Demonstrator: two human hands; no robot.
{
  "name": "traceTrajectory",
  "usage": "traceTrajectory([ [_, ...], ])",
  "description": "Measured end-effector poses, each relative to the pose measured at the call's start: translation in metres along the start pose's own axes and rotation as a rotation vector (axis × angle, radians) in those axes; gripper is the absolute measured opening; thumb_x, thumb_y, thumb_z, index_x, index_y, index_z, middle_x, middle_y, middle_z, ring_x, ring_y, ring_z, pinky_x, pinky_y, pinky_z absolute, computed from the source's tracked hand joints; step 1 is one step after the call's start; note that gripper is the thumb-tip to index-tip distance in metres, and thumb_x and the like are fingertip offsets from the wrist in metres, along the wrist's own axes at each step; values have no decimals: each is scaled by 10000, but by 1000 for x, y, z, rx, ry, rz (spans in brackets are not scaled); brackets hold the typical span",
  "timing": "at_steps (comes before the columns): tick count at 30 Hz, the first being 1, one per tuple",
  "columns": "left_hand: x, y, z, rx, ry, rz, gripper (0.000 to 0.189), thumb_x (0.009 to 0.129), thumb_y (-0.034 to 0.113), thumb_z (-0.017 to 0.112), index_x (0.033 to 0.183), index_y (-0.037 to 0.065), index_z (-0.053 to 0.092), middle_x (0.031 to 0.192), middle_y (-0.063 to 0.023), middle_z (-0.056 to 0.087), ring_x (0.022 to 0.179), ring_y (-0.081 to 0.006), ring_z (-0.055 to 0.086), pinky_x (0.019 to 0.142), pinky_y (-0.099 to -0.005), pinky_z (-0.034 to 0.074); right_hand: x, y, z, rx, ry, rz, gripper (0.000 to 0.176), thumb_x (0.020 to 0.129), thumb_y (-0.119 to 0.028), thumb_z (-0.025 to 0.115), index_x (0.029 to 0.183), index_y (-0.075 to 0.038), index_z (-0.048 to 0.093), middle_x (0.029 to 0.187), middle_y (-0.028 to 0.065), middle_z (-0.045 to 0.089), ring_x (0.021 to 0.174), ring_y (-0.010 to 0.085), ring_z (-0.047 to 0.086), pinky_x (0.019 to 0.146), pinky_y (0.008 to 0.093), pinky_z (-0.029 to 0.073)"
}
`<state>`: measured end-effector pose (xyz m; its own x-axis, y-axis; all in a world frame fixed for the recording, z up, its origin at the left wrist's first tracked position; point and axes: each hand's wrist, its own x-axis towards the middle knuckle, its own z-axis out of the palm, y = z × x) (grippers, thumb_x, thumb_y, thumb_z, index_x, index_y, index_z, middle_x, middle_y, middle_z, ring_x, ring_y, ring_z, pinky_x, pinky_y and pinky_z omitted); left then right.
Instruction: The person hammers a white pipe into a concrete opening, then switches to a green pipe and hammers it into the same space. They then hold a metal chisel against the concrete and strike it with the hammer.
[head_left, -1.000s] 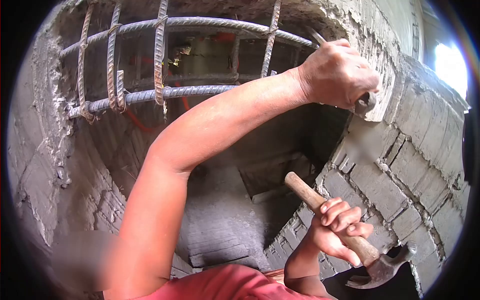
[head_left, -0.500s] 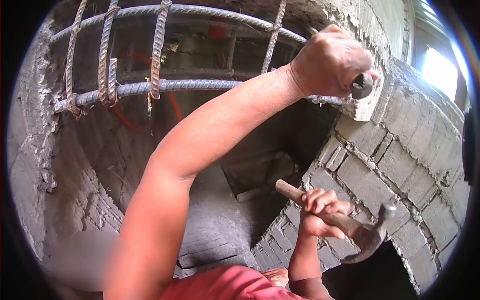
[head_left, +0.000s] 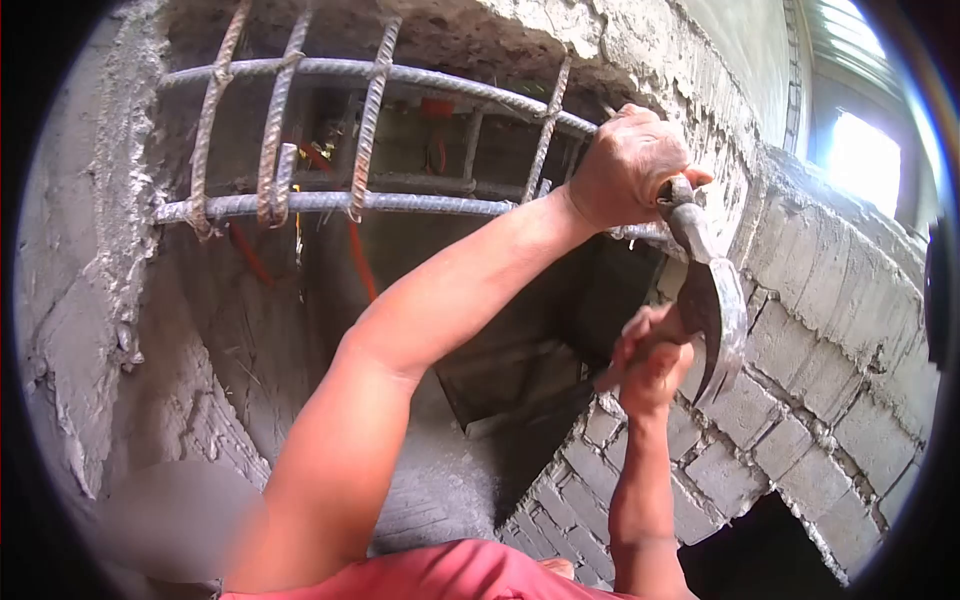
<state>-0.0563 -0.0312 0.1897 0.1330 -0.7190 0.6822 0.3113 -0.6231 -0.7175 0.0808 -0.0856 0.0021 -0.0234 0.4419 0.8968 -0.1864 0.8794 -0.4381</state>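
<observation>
My left hand (head_left: 632, 165) is wrapped round a chisel (head_left: 664, 192), mostly hidden in the fist; its struck end shows below the thumb. The fist is raised against the broken concrete edge (head_left: 690, 95), where the far end of the chisel cannot be made out. My right hand (head_left: 655, 360), slightly blurred, grips the wooden handle of a claw hammer (head_left: 714, 300). The hammer's face is at the chisel's end, touching or nearly so, with the claw pointing down.
Ribbed steel bars (head_left: 420, 203) with tied rings (head_left: 367, 120) cross the opening at upper left. A rough block wall (head_left: 820, 350) rises on the right, with a dark hole (head_left: 765, 550) low in it. Orange tubing (head_left: 361, 260) hangs behind the bars.
My right hand has swung the hammer upward, bringing its head to the chisel's end. The view has shifted, so the bars and left fist sit differently in frame.
</observation>
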Motion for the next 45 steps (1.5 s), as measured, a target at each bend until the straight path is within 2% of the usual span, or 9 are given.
traceTrajectory([
  [7, 4, 1, -3, 56, -27, -19, 352, 767, 221, 812, 635, 112, 504, 619, -51, 481, 557, -261, 485, 583, -369, 400, -27, -75, -83, 452, -123, -867, 607, 758, -742, 678, 825, -181, 457, 660, -46, 428, 551, 89, 374, 497, 243, 323],
  [9, 3, 1, 0, 18, 17, -37, 360, 768, 241, 813, 636, 111, 504, 620, -54, 486, 560, -264, 496, 586, -371, 404, -30, -61, -52, 434, -73, -617, 449, 996, -424, 490, 697, -93, 543, 661, 46, 566, 503, 133, 476, 580, 293, 448],
  [12, 7, 3, -1, 36, 29, 3, 368, 758, 255, 815, 625, 112, 503, 619, -60, 498, 572, -264, 524, 589, -371, 410, 8, 0, -4, -19, -42, -28, 786, 809, -856, 460, 814, -71, 500, 666, 33, 511, 518, 118, 468, 453, 271, 371],
  [17, 10, -3, 3, 56, -10, -29, 332, 757, 224, 800, 616, 111, 522, 608, -53, 506, 572, -253, 535, 602, -360, 420, -4, -85, -10, 292, -41, -551, 664, 810, -785, 578, 885, -133, 472, 716, 30, 527, 541, 120, 480, 499, 272, 412],
  [20, 7, -2, 8, 77, 26, -26, 325, 749, 211, 796, 613, 111, 518, 609, -50, 507, 567, -246, 535, 597, -362, 414, 0, -94, -53, 444, -366, -876, 378, 969, -400, 573, 807, -59, 551, 792, 58, 564, 579, 182, 521, 555, 349, 436],
  [23, 6, -1, 6, 103, -13, -17, 314, 754, 207, 792, 627, 107, 522, 608, -50, 514, 574, -244, 545, 584, -364, 428, 2, -3, -29, -763, 134, -355, 322, 1002, -317, 479, 773, -96, 528, 668, 33, 519, 556, 201, 496, 563, 357, 426],
  [25, 2, -5, 12, -69, 112, -660, 243, 771, 158, 762, 650, 122, 554, 621, -40, 550, 585, -249, 576, 556, -388, 475, -5, -14, -12, -358, -52, 253, 441, 1022, -446, 440, 754, -102, 503, 639, 43, 487, 540, 185, 484, 527, 313, 413],
  [28, 3, -3, 28, 188, -89, -126, 198, 777, 145, 741, 657, 124, 585, 644, -50, 599, 593, -248, 601, 637, -380, 495, -50, -6, -10, 86, 53, 19, 709, 841, -791, 505, 876, -85, 458, 677, 27, 485, 490, 112, 448, 430, 262, 378],
  [45, -1, -17, 20, 235, -538, -7, 183, 716, 137, 761, 820, 121, 610, 752, -44, 595, 739, -244, 618, 700, -355, 472, -50, -36, -17, 601, 208, -482, 698, 845, -806, 475, 923, -114, 419, 692, 23, 432, 519, 155, 468, 569, 365, 477],
])
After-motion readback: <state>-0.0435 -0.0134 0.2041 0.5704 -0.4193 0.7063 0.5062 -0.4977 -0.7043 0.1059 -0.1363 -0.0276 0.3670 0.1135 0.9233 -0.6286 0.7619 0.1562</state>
